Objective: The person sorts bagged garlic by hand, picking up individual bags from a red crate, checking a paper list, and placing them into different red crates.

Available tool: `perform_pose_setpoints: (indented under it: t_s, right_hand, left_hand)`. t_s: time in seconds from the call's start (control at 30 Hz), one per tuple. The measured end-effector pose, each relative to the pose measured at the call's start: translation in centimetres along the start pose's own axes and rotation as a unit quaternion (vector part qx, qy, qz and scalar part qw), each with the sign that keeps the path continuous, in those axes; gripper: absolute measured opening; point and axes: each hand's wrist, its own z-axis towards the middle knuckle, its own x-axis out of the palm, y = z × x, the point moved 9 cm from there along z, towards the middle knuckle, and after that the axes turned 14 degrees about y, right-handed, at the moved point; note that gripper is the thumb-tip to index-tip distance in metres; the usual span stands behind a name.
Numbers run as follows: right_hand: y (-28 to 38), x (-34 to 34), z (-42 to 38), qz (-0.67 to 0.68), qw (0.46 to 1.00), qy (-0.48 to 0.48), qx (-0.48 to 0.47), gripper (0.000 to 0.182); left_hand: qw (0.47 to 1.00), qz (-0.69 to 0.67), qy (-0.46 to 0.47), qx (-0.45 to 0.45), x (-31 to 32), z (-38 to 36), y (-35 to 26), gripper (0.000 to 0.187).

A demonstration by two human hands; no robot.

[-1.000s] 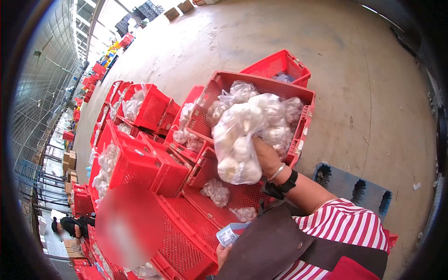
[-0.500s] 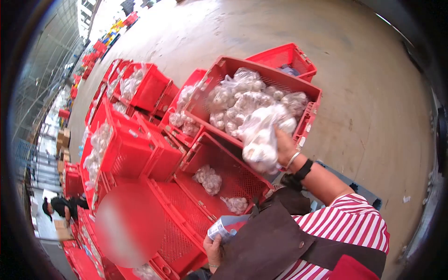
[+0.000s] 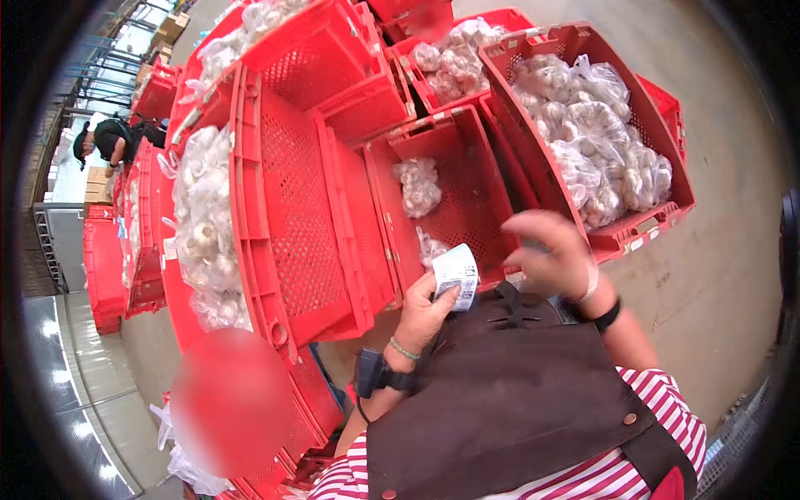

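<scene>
My left hand is closed on white printed labels, apparently a roll or folded strip, held over the near edge of a red crate. In that crate lie a clear plastic bag of garlic bulbs and a smaller bag, partly covered by the labels. Motion blurs my right hand; its thumb and fingers look apart, with nothing visible between them. It is beside the near corner of a fuller red crate, where several bags of garlic are heaped.
More red crates are stacked to the left, some with bagged garlic. Another person bends over crates at the far left. Cardboard boxes stand there. Concrete floor extends along the right.
The garlic bag has left my right hand, which has moved back toward my body. My left hand has lifted the labels into fuller view. The camera view has turned, shifting the crates rightward.
</scene>
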Motion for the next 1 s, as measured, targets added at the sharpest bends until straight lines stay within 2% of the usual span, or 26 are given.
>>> perform_pose_setpoints:
  t_s: [0.03, 0.07, 0.1, 0.17, 0.23, 0.37, 0.4, 0.57, 0.63, 0.67, 0.7, 0.77, 0.8, 0.83, 0.9, 0.93, 0.97, 1.0]
  right_hand:
    - [1.8, 3.8, 1.2, 0.007, 0.996, 0.059, -0.072, 0.037]
    - [2.2, 6.6, 1.5, -0.001, 0.994, 0.074, -0.081, 0.032]
    - [2.0, 9.5, 1.9, -0.031, 0.987, 0.128, -0.090, 0.034]
    - [0.3, 12.8, 2.3, -0.010, 0.983, 0.170, -0.062, 0.021]
    - [-2.7, 16.0, 2.1, 0.007, 0.977, 0.211, -0.032, 0.018]
    - [-6.6, 21.7, 1.4, 0.013, 0.953, 0.301, 0.015, 0.012]
    - [-7.5, 22.9, 1.4, 0.030, 0.950, 0.309, 0.024, 0.011]
    - [-13.2, 29.0, 1.8, 0.107, 0.938, 0.326, 0.044, 0.008]
    - [-20.4, 33.9, 0.0, 0.294, 0.851, 0.365, 0.236, 0.009]
    - [-24.9, 36.1, -1.2, 0.391, 0.779, 0.336, 0.357, 0.009]
    - [-29.5, 38.5, -2.7, 0.476, 0.684, 0.296, 0.466, 0.010]
    - [-40.9, 41.1, -3.0, 0.357, 0.773, 0.161, 0.499, 0.012]
    - [-43.8, 40.6, -0.9, 0.204, 0.843, 0.155, 0.474, 0.012]
    - [-45.6, 40.1, 1.0, 0.046, 0.887, 0.145, 0.436, 0.012]
    - [-47.7, 41.7, 3.9, -0.036, 0.915, 0.119, 0.384, 0.015]
    - [-48.2, 43.6, 5.2, -0.053, 0.943, 0.124, 0.305, 0.014]
    - [-49.8, 45.6, 5.4, -0.050, 0.942, 0.129, 0.307, 0.014]
    - [-50.2, 48.2, 6.0, -0.036, 0.958, 0.156, 0.236, 0.013]
  left_hand:
    - [1.000, -0.009, -0.002, -0.005, -0.3, -0.1, 0.9, 0.025]
    - [1.000, 0.018, 0.015, -0.013, -0.3, -0.3, 1.8, 0.025]
    - [0.998, 0.045, 0.031, -0.022, -0.4, -0.5, 2.7, 0.024]
    - [0.996, 0.063, 0.015, -0.058, -1.8, -1.2, 4.5, 0.023]
    - [0.990, -0.025, 0.009, -0.138, -2.9, -2.2, 7.1, 0.020]
    - [0.975, -0.092, -0.005, -0.202, -4.5, -3.5, 13.9, 0.016]
    - [0.977, -0.065, -0.013, -0.204, -5.1, -3.7, 15.0, 0.014]
    - [0.956, -0.119, -0.055, -0.263, -7.6, -5.6, 20.5, 0.014]
    - [0.950, -0.125, -0.064, -0.279, -8.2, -6.6, 22.6, 0.014]
    - [0.939, -0.142, -0.082, -0.301, -8.4, -7.8, 24.3, 0.016]
    - [0.928, -0.158, -0.101, -0.322, -8.6, -9.0, 26.2, 0.017]
    - [0.911, -0.132, -0.103, -0.378, -8.4, -11.8, 30.1, 0.021]
    - [0.902, -0.096, -0.085, -0.412, -8.3, -12.7, 31.4, 0.021]
    - [0.890, -0.061, -0.066, -0.446, -8.0, -13.7, 32.7, 0.022]
    - [0.874, -0.075, -0.073, -0.475, -6.9, -16.3, 36.4, 0.023]
    - [0.868, -0.153, -0.102, -0.462, -5.9, -17.9, 38.0, 0.023]
    - [0.855, -0.229, -0.130, -0.446, -5.5, -18.9, 39.5, 0.024]
    - [0.851, -0.201, -0.120, -0.470, -6.4, -17.5, 38.0, 0.024]
